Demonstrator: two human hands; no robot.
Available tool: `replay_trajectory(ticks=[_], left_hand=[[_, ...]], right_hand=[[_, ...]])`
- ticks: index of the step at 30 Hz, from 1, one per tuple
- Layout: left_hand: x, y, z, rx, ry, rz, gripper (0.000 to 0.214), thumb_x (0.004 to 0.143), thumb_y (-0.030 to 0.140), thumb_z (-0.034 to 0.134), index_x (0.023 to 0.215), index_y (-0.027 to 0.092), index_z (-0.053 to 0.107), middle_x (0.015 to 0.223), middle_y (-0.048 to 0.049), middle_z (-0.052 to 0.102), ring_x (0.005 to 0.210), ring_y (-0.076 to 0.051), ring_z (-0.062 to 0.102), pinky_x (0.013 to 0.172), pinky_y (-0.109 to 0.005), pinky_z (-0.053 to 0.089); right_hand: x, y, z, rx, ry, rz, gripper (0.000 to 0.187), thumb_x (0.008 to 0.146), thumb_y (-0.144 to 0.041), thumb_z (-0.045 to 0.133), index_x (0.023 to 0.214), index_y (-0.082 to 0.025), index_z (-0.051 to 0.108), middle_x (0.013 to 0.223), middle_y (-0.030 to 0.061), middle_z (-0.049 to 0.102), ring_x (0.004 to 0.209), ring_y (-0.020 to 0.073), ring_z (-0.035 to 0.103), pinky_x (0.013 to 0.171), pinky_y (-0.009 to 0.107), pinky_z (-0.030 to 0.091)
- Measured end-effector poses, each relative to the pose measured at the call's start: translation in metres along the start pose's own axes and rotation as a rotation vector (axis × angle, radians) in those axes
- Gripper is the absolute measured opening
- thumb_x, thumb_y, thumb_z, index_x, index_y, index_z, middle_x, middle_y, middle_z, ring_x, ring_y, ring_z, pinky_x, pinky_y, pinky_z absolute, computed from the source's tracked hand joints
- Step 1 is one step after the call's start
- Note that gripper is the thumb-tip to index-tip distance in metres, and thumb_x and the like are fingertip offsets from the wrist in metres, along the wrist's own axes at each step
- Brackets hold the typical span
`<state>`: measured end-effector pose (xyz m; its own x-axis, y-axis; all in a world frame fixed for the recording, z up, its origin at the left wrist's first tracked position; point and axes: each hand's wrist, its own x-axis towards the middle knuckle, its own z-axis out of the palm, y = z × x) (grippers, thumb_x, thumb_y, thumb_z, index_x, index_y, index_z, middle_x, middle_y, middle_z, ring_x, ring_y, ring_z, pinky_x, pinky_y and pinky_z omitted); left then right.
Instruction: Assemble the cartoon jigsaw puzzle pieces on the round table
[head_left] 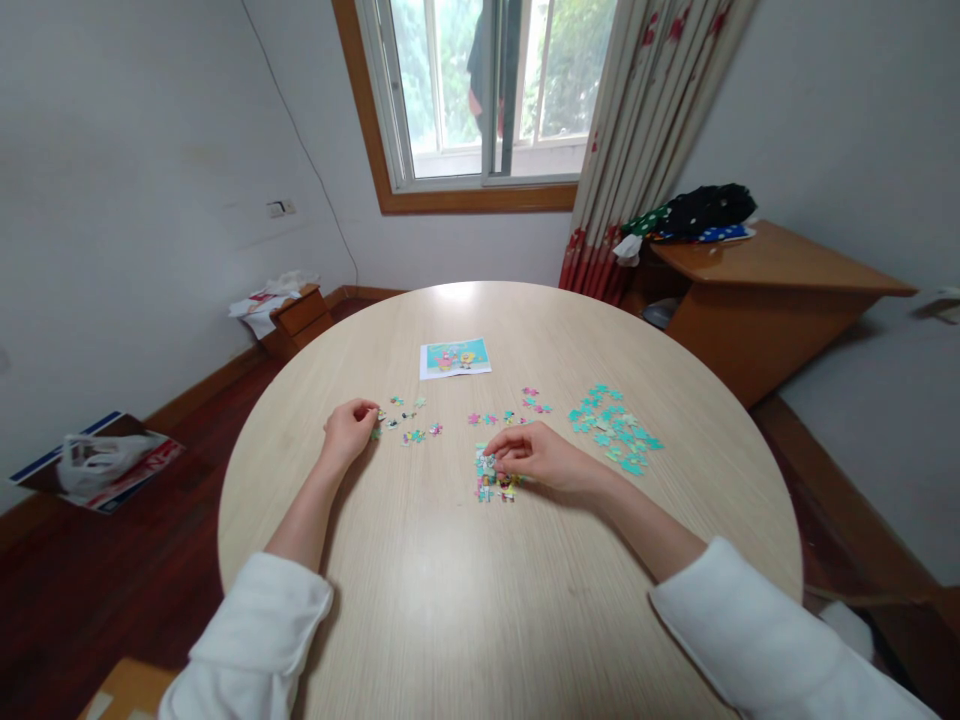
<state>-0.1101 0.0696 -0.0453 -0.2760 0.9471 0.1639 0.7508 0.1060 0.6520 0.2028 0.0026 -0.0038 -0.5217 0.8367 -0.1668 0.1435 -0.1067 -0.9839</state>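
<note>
My left hand (pixel 350 432) rests at the left of the table with thumb and fingertips pinched together on a small jigsaw puzzle piece (pixel 381 414), partly hidden by the fingers. Loose puzzle pieces (pixel 414 437) lie just right of it. My right hand (pixel 534 455) is over a small joined patch of puzzle (pixel 484 490) near the table's middle. Its thumb and index finger close on a pale puzzle piece (pixel 487 463) at the patch's upper part. The hand covers part of the patch's right side.
A picture card (pixel 455 358) with two cartoon figures lies farther back on the round table (pixel 480 620). Several teal pieces (pixel 615 428) are spread at the right, and a few pink and teal ones (pixel 531 402) lie behind my right hand. A wooden desk (pixel 795 262) stands beyond, at right.
</note>
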Motion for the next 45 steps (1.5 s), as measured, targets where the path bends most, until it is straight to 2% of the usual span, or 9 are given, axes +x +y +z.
replay_trajectory(ticks=[7, 14, 17, 22, 26, 33, 38, 41, 45], left_hand=[[0.002, 0.000, -0.002, -0.066, 0.041, 0.031, 0.035, 0.075, 0.031, 0.050, 0.095, 0.012, 0.073, 0.095, -0.0134, 0.074, 0.085, -0.024, 0.067, 0.081, -0.034, 0.049], [-0.003, 0.010, -0.004, -0.291, 0.035, 0.084, 0.032, 0.071, 0.035, 0.057, 0.085, 0.012, 0.074, 0.093, -0.0131, 0.075, 0.087, -0.025, 0.067, 0.083, -0.035, 0.050], [-0.006, 0.015, -0.005, -0.472, 0.024, 0.057, 0.034, 0.066, 0.039, 0.064, 0.084, 0.012, 0.073, 0.091, -0.0123, 0.074, 0.085, -0.024, 0.066, 0.081, -0.035, 0.051], [-0.009, 0.022, -0.008, -0.770, -0.025, -0.048, 0.044, 0.051, 0.046, 0.079, 0.079, 0.012, 0.071, 0.073, -0.0066, 0.070, 0.068, -0.018, 0.064, 0.072, -0.034, 0.053], [-0.013, 0.028, -0.010, -0.897, -0.085, -0.105, 0.050, 0.042, 0.046, 0.085, 0.074, 0.012, 0.067, 0.067, -0.0038, 0.066, 0.062, -0.017, 0.064, 0.069, -0.036, 0.055], [-0.017, 0.033, -0.014, -0.925, -0.177, -0.117, 0.050, 0.039, 0.044, 0.088, 0.071, 0.012, 0.066, 0.062, -0.0028, 0.066, 0.060, -0.017, 0.065, 0.073, -0.039, 0.056], [-0.019, 0.037, -0.016, -0.955, -0.170, -0.110, 0.052, 0.037, 0.045, 0.089, 0.072, 0.013, 0.066, 0.063, -0.0027, 0.068, 0.060, -0.017, 0.066, 0.076, -0.040, 0.056], [-0.022, 0.041, -0.018, -0.949, -0.180, -0.111, 0.055, 0.035, 0.047, 0.089, 0.072, 0.014, 0.066, 0.062, -0.0025, 0.068, 0.060, -0.018, 0.066, 0.073, -0.038, 0.056], [-0.024, 0.044, -0.018, -0.890, -0.190, -0.106, 0.057, 0.034, 0.048, 0.089, 0.072, 0.013, 0.065, 0.059, -0.0031, 0.067, 0.059, -0.017, 0.065, 0.066, -0.033, 0.054]], right_hand=[[-0.001, -0.001, 0.000, 0.019, -0.008, -0.038, 0.034, 0.063, -0.033, 0.078, 0.088, -0.011, 0.070, 0.067, 0.0022, 0.065, 0.060, 0.0108, 0.058, 0.061, 0.027, 0.045], [-0.001, 0.000, 0.001, 0.054, 0.009, 0.000, 0.031, 0.062, -0.031, 0.079, 0.084, -0.011, 0.071, 0.067, 0.0031, 0.067, 0.060, 0.0109, 0.059, 0.061, 0.027, 0.045], [-0.002, 0.001, 0.001, 0.081, 0.011, 0.011, 0.032, 0.061, -0.031, 0.080, 0.084, -0.011, 0.071, 0.066, 0.0037, 0.068, 0.059, 0.0112, 0.060, 0.060, 0.027, 0.045], [-0.001, 0.001, 0.001, 0.077, -0.009, 0.015, 0.032, 0.062, -0.033, 0.080, 0.081, -0.010, 0.070, 0.066, 0.0051, 0.068, 0.058, 0.0112, 0.059, 0.061, 0.028, 0.046], [-0.001, 0.003, 0.001, 0.046, -0.004, 0.011, 0.032, 0.062, -0.034, 0.079, 0.082, -0.010, 0.070, 0.067, 0.0052, 0.068, 0.058, 0.0113, 0.059, 0.061, 0.028, 0.046], [-0.002, 0.000, 0.001, -0.008, 0.000, -0.011, 0.031, 0.064, -0.033, 0.077, 0.083, -0.011, 0.071, 0.066, 0.0039, 0.066, 0.060, 0.0116, 0.057, 0.061, 0.028, 0.044], [-0.001, -0.003, 0.001, -0.094, 0.052, -0.105, 0.022, 0.068, -0.028, 0.069, 0.083, -0.012, 0.071, 0.077, 0.0048, 0.066, 0.069, 0.0127, 0.058, 0.068, 0.028, 0.044], [0.000, -0.002, 0.000, -0.125, 0.102, -0.143, 0.019, 0.071, -0.025, 0.063, 0.083, -0.013, 0.071, 0.084, 0.0061, 0.067, 0.074, 0.0138, 0.058, 0.070, 0.028, 0.044], [0.001, -0.001, 0.000, -0.141, 0.155, -0.146, 0.018, 0.073, -0.021, 0.056, 0.081, -0.014, 0.070, 0.079, 0.0048, 0.066, 0.071, 0.0131, 0.056, 0.066, 0.027, 0.042]])
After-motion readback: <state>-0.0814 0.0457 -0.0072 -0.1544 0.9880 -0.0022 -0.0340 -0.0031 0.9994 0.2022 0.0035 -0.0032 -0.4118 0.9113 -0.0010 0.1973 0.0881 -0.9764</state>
